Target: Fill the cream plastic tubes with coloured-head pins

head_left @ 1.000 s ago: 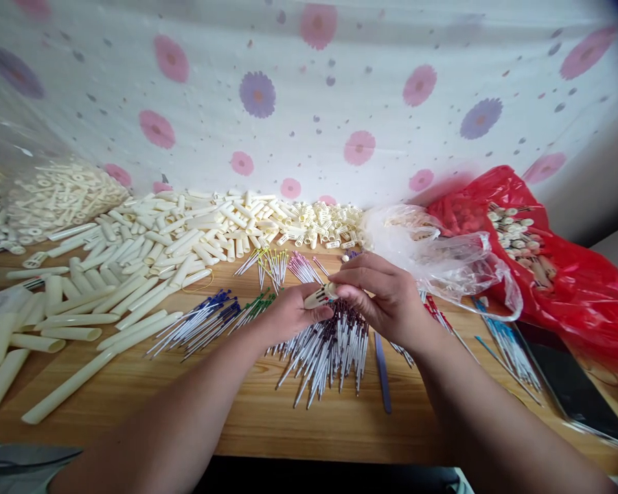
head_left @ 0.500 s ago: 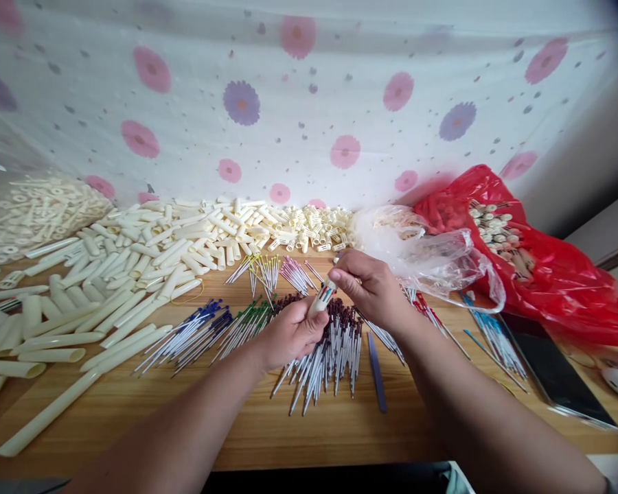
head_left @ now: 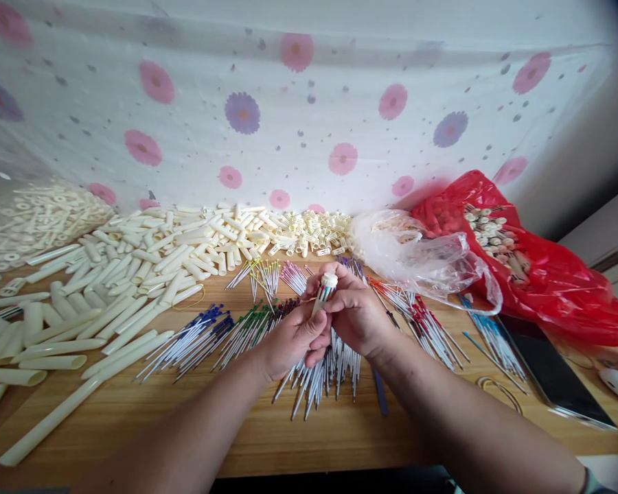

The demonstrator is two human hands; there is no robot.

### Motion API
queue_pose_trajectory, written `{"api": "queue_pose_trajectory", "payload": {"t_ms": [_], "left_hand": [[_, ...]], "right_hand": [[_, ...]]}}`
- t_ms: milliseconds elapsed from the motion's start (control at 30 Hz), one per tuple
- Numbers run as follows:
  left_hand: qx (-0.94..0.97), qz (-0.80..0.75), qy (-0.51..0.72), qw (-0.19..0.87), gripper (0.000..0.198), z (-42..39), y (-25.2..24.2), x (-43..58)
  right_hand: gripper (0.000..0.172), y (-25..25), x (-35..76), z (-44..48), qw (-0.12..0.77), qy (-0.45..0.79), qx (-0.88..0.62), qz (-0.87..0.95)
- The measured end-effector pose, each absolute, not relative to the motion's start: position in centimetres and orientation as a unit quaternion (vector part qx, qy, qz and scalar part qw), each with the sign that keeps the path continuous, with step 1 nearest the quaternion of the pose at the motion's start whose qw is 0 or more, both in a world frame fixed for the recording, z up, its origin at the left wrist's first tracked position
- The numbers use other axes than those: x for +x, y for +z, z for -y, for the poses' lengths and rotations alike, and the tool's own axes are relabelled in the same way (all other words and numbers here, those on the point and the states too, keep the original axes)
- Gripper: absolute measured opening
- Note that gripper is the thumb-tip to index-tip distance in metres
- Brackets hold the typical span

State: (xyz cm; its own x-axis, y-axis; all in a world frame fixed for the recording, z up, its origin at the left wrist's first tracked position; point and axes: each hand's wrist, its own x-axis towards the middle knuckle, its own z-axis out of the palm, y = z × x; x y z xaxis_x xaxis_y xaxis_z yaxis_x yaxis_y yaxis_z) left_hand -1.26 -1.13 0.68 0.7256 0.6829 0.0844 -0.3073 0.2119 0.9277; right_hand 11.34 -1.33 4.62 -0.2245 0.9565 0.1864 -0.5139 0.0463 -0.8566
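Note:
A white multicolor pen with a capped top and coloured sliders in its slots stands tilted between my hands. My left hand is closed round its lower barrel. The fingers of my right hand wrap round the pen from the far side, with the thumb against it. Its lower end is hidden by my fingers. Right below my hands lies a fan of ink refills with dark brown tops. Green-topped refills and blue-topped refills lie to the left; red-topped refills lie to the right.
Cream pen barrels heap up at the left and back, beside a clear bag of small white parts. A thin clear bag and a red bag stand back right. A phone, a purple strip and rubber bands lie at the right.
My right hand has come down from above the pen's top and now wraps round its side. The pen's white top now shows. My left hand keeps its hold.

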Motion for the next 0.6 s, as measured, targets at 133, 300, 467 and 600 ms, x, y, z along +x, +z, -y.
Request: {"api": "queue_pose_trajectory", "payload": {"t_ms": [133, 300, 467, 600], "left_hand": [[0.511, -0.162, 0.331, 0.777, 0.047, 1.4, 0.9, -1.2], [0.48, -0.162, 0.312, 0.804, 0.046, 1.0, 1.0, -1.4], [0.465, -0.174, 0.315, 0.809, 0.045, 1.1, 1.0, -1.8], [0.468, -0.226, 0.333, 0.787, 0.043, 1.1, 1.1, -2.2]], "right_hand": [[0.042, 4.4, 11.4, 1.3, 0.572, 0.624, -0.252, 0.469], [0.045, 4.6, 13.8, 0.6, 0.583, 0.389, -0.295, 0.649], [0.029, 5.0, 13.9, 0.4, 0.577, 0.257, -0.301, 0.714], [0.019, 4.8, 13.1, -0.1, 0.587, 0.296, -0.316, 0.684]]}}
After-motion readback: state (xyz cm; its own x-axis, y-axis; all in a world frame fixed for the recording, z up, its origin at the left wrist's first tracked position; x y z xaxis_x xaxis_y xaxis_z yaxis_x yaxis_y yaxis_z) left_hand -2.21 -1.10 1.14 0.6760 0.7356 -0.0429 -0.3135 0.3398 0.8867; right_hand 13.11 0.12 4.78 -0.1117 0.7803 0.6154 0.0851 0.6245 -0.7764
